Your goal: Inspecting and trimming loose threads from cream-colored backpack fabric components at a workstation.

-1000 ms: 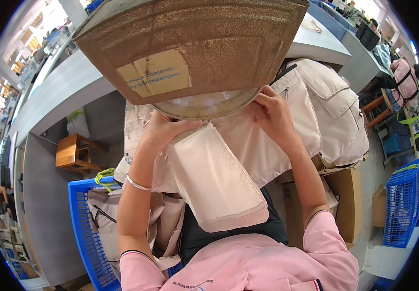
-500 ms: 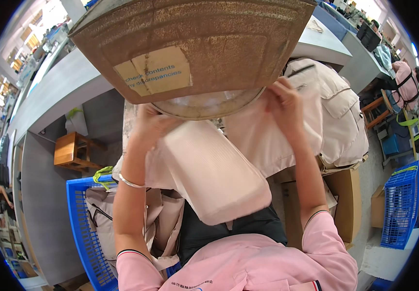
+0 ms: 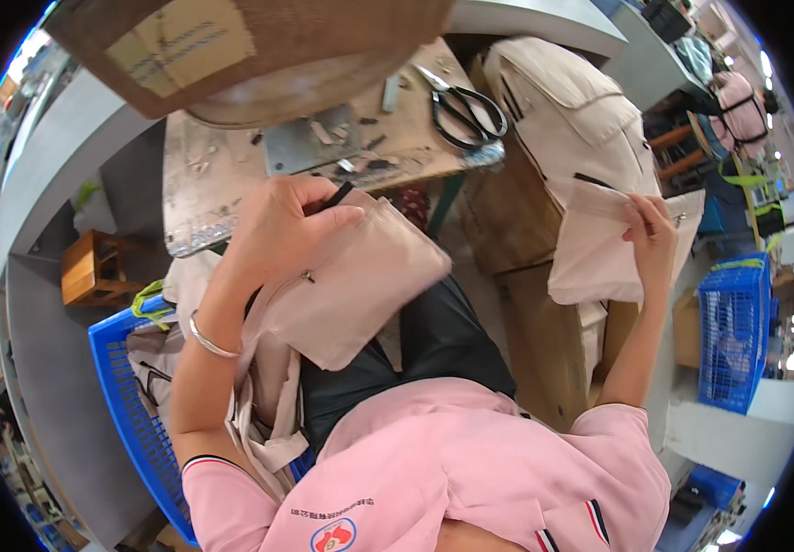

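Observation:
My left hand [image 3: 277, 225] is closed on a beige zippered fabric pouch [image 3: 360, 285], thumb on top near a black zipper end. The pouch hangs over my lap, with a small zipper pull on its face. Off to the right, my right hand [image 3: 652, 235] pinches a second beige fabric piece [image 3: 590, 244], which has a dark zipper end at its upper edge. Ahead of my left hand is a worn work table [image 3: 218, 170] with a metal plate [image 3: 291, 147] and scraps on it. Black-handled scissors [image 3: 471, 118] lie at its far right.
A brown, worn box-like body [image 3: 296, 37] with a round rim overhangs the table. Cream backpacks [image 3: 581, 110] rest on cardboard boxes [image 3: 540, 340] at the right. A blue basket [image 3: 126, 405] of beige bags stands left, near a wooden stool [image 3: 93, 267]. Another blue basket [image 3: 733, 336] is far right.
My hands have come down from beside the round rim and moved apart, each with beige fabric. The view has shifted, and the table top and scissors now show.

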`<state>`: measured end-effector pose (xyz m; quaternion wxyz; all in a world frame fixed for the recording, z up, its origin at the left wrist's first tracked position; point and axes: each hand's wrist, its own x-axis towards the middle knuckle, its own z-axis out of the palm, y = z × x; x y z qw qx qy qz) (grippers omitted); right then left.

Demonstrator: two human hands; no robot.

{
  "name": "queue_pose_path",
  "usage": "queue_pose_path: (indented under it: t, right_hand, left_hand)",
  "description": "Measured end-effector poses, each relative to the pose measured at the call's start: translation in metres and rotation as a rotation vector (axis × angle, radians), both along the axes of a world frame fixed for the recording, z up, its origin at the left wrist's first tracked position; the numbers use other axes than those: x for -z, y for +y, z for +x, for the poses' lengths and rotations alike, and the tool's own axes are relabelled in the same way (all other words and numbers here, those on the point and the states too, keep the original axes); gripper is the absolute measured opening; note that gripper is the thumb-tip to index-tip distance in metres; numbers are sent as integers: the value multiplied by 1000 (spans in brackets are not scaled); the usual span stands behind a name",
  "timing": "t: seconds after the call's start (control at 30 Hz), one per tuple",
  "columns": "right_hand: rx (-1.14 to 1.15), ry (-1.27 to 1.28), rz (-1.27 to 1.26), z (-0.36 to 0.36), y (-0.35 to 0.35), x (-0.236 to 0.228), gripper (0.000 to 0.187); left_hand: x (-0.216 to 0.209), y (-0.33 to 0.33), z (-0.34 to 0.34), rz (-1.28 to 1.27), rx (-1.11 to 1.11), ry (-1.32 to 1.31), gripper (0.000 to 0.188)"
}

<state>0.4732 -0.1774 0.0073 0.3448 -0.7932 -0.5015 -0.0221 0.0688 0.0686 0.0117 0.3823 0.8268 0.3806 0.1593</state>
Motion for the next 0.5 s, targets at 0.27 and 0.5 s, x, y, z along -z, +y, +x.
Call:
queue_pose_path:
  t: [0.27, 0.5]
  right_hand:
    - [274, -768, -5, 47, -78, 19, 35]
    - [-814, -184, 166, -217, 33, 48, 25]
  left_hand:
    - [-2, 5, 56, 266, 313, 32, 43]
    - [8, -17, 85, 343, 421, -104, 43]
